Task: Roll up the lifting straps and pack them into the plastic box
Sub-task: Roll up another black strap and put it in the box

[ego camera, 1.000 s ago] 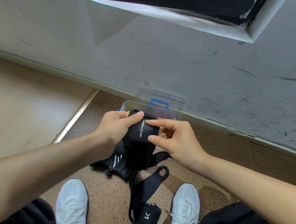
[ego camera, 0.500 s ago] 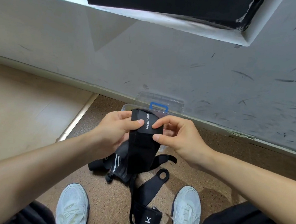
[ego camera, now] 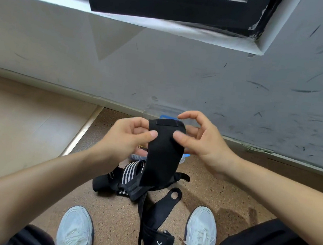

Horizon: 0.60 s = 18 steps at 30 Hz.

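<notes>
The strap (ego camera: pixel 163 152) pinched between my left hand (ego camera: pixel 127 136) and right hand (ego camera: pixel 200 140) hangs across the plastic box (ego camera: pixel 164 109), blocking its mouth from my side. The wall (ego camera: pixel 240 86) stands right behind the box. Loose straps (ego camera: pixel 130 181) heap on the floor (ego camera: pixel 104 122) before it; bare floor lies open either side. My shoes (ego camera: pixel 201 226) close off the near end.

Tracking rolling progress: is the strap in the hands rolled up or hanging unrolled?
Unrolled. The strap hangs flat from its top end, pinched by the left hand and right hand.
</notes>
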Tool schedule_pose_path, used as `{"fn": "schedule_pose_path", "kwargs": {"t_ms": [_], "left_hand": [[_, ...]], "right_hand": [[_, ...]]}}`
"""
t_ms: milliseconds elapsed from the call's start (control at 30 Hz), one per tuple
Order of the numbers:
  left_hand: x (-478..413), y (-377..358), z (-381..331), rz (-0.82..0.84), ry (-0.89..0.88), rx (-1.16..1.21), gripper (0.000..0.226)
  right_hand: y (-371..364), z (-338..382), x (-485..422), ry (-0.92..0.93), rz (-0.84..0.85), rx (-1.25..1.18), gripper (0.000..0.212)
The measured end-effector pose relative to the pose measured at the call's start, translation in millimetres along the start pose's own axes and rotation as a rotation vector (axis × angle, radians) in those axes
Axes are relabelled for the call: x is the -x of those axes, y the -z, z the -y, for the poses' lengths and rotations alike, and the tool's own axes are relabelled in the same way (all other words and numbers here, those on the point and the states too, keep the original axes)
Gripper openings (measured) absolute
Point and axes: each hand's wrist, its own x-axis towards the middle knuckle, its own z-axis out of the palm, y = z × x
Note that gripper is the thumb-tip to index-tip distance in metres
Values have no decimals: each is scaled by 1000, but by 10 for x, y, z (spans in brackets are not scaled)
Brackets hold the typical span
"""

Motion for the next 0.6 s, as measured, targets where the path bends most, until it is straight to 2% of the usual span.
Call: {"fn": "schedule_pose_path", "kwargs": {"t_ms": [100, 167, 233, 300, 367, 433, 500, 600], "left_hand": [[-41, 75, -30, -83, 46, 103, 26], [-59, 88, -35, -111, 83, 194, 35], [-37, 76, -39, -74, 96, 240, 33], [20, 70, -34, 18, 77, 83, 26], [79, 56, 14, 124, 61, -110, 22], [103, 34, 52, 128, 29, -153, 24], [94, 30, 38, 39, -8, -89, 19], [52, 62, -32, -78, -34, 11, 7]], "right_hand": [[-27, -59, 39, 1, 166, 94, 52], [-59, -69, 29, 14, 178, 167, 45], [-75, -62, -11, 51, 78, 184, 31], [-67, -20, -61, 63, -46, 116, 20], [-39, 33, -100, 49, -139, 24, 19], [-27, 60, -96, 12, -165, -39, 17], [-24, 43, -53, -30, -78, -56, 22], [-28, 17, 22, -76, 120, 75, 48]]}}
